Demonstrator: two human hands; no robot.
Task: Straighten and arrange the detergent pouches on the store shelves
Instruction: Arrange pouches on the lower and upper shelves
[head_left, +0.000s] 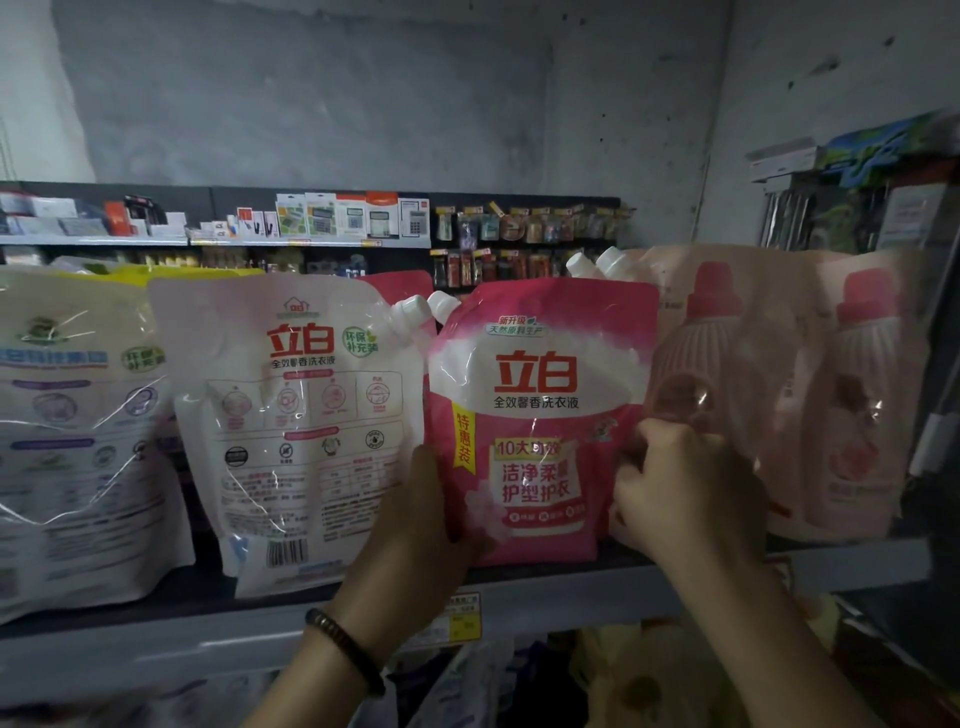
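Pink pouch (540, 415) upright on shelf (156, 608) | left grip (415, 519) pinching its left edge | right grip (685, 493) curled on its right edge

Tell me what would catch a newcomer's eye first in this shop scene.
The bright pink pouch at the centre of the shelf stands out, gripped at its lower left edge by the left hand and at its right edge by the right hand. Just left of it a white pouch shows its back, barcode and all, while pale pink pouches stand to the right.
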